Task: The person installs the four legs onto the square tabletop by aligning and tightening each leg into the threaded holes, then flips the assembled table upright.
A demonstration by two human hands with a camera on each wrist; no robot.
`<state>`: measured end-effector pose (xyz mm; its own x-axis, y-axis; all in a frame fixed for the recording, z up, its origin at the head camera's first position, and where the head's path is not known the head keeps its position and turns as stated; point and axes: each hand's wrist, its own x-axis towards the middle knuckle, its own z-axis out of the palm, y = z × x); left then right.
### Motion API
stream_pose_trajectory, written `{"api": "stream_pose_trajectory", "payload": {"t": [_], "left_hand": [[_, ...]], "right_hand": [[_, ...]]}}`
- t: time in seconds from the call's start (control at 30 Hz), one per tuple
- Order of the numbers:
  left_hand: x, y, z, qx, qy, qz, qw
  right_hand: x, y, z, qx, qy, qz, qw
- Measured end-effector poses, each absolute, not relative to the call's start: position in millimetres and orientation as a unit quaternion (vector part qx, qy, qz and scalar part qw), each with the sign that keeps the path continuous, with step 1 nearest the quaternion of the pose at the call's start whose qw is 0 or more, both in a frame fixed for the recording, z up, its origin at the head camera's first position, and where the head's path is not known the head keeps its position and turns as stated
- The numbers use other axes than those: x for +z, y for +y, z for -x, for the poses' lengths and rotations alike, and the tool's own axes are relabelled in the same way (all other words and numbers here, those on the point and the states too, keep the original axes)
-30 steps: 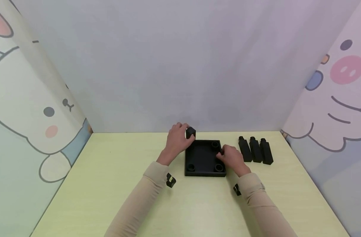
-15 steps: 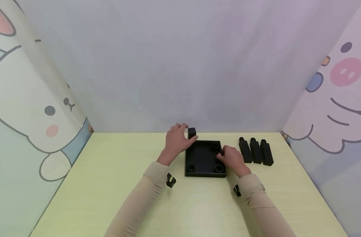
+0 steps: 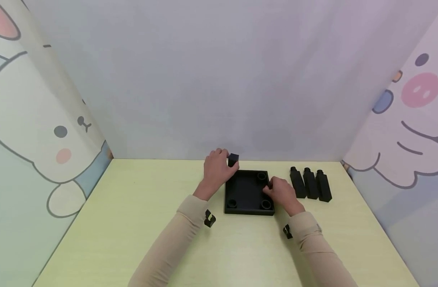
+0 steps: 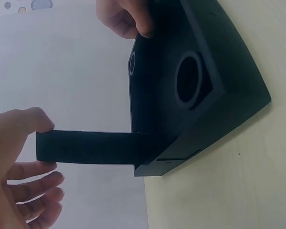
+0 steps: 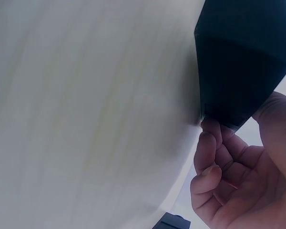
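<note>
A black square piece with a raised rim [image 3: 249, 212] lies on the table, round sockets [image 4: 188, 79] in its visible corners. At its far-left corner stands a black square-sided leg [image 4: 90, 147], its lower end inside the rim. My left hand [image 3: 217, 171] pinches the leg's upper end between thumb and fingers; the other fingers are loosely bent in the left wrist view. My right hand [image 3: 283, 192] grips the right side of the square piece, thumb over the rim and fingers against the outer wall. The joint at the leg's lower end is hidden.
Three similar black legs with narrow necked ends [image 3: 310, 183] lie side by side to the right of the square piece. A pale wall [image 3: 219, 79] rises behind the table's far edge. Cartoon-printed panels [image 3: 405, 131] flank the table.
The leg has turned about its length in my left hand, and the left fingers have shifted slightly around it. My right hand keeps its grip on the square piece, which stays put.
</note>
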<state>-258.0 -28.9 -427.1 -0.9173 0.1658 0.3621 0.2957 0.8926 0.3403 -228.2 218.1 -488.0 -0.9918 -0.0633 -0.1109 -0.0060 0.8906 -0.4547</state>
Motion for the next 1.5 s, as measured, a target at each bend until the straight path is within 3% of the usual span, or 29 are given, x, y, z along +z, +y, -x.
{"api": "stream_pose_trajectory", "payload": {"t": [0.43,0.83,1.13,1.5], "left_hand": [[-420.9,-34.5,255.1,-0.225,-0.957,0.146,0.111],[-428.1,-27.5,256.3,-0.160,-0.965,0.108,0.179],[-425.1,-32.6,256.2,-0.216,-0.956,0.136,0.144],[-423.8,-34.1,259.0,-0.213,-0.950,0.167,0.156]], "right_hand": [[-488.7,217.5,229.9,-0.229,0.971,0.017,0.060],[-490.8,216.1,228.4,-0.230,0.971,0.023,0.060],[-488.3,215.5,226.9,-0.235,0.970,0.026,0.056],[-486.6,215.0,227.2,-0.234,0.970,0.021,0.056]]}}
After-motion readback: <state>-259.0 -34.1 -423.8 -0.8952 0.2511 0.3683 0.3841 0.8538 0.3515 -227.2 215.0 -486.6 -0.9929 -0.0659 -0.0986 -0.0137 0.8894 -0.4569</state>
